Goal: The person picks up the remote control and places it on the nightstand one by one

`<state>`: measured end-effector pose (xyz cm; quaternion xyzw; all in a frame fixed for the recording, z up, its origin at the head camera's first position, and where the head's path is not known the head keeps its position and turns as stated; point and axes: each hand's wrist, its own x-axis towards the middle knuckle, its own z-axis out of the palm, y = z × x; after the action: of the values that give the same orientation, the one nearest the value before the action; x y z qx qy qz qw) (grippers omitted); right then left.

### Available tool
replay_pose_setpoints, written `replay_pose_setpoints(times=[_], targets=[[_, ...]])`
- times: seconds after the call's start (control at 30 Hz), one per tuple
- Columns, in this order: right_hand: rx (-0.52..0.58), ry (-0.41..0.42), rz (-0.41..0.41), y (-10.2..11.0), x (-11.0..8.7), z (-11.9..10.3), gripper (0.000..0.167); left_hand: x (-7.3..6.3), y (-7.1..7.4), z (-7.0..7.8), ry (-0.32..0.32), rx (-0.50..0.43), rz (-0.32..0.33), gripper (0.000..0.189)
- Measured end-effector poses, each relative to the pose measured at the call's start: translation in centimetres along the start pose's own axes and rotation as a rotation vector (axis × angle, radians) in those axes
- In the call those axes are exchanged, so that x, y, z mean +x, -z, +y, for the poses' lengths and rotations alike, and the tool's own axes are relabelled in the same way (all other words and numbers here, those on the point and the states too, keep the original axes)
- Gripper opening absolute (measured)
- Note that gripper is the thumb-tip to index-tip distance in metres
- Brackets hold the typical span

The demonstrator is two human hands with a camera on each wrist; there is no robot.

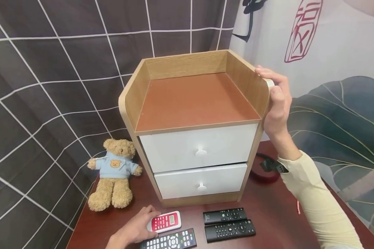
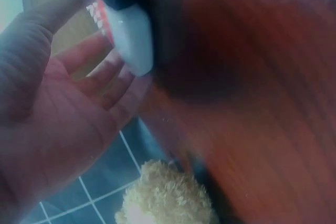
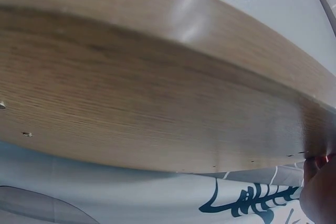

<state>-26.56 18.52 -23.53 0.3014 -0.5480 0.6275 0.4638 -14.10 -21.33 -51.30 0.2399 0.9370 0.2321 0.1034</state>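
Observation:
My left hand (image 1: 138,224) is at the left end of a red-faced white calculator (image 1: 175,220) lying on the table, its fingers at the far edge and its thumb at the near edge. Just below it lies a black remote control (image 1: 187,238), close to the thumb. In the left wrist view the calculator's white side (image 2: 134,40) meets the fingers. My right hand (image 1: 275,100) grips the upper front corner of the right side panel of a small wooden cabinet (image 1: 199,97). Both of its white drawers (image 1: 174,148) have knobs; the lower front looks slightly uneven in its opening.
Two black remotes (image 1: 229,231) lie side by side before the cabinet. A teddy bear (image 1: 115,173) in a blue top leans at the left, by the dark gridded curtain (image 1: 81,69). Behind my right forearm a dark red ring-shaped object (image 1: 269,178) lies on the reddish-brown table (image 1: 277,214).

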Motion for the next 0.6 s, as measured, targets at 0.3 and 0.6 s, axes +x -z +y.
replay_pose_setpoints(times=[0.3,0.6], targets=[[-0.002,0.001,0.0,0.13,-0.18,0.06,0.039,0.1,-1.02,0.25,-0.031,0.096,0.055,0.059],[0.015,-0.005,-0.014,0.05,-0.02,0.16,0.038,0.45,-0.5,0.15,-0.048,0.108,0.097,0.057]])
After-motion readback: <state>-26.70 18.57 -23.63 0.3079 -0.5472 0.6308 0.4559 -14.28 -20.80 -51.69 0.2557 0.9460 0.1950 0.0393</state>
